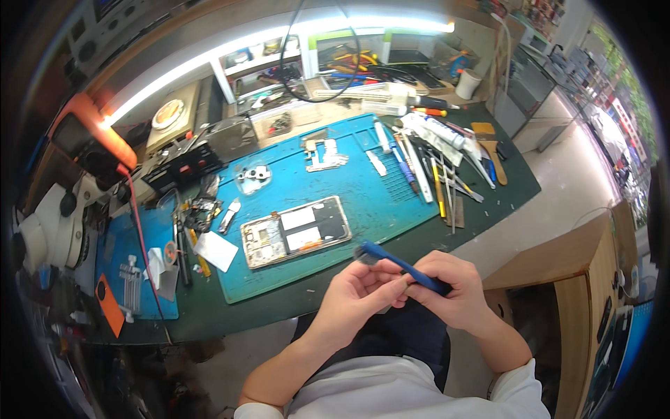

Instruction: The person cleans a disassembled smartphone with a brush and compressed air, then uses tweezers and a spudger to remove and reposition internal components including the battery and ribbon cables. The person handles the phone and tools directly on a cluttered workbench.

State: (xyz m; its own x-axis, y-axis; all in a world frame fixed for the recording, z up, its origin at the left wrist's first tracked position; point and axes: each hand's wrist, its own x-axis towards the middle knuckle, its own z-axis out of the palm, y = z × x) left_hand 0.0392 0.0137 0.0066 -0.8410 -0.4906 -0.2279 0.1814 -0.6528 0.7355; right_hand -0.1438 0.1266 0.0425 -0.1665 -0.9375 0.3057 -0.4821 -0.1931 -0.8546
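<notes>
Both my hands are close together in front of my lap, beyond the near edge of the bench. My right hand is wrapped round a blue-handled brush, whose dark bristles point to the left over my other hand. The fingers of my left hand are pinched together and meet the right fingertips; whatever small thing they hold is hidden. On the blue mat lies an opened phone with its inside facing up, a black and white battery area showing. Neither hand touches it.
Tweezers, pens and screwdrivers crowd the mat's right side, near a wooden-handled brush. Metal phone parts and a clear dish lie farther back. An orange multimeter and a white microscope stand left. A cable loop hangs overhead.
</notes>
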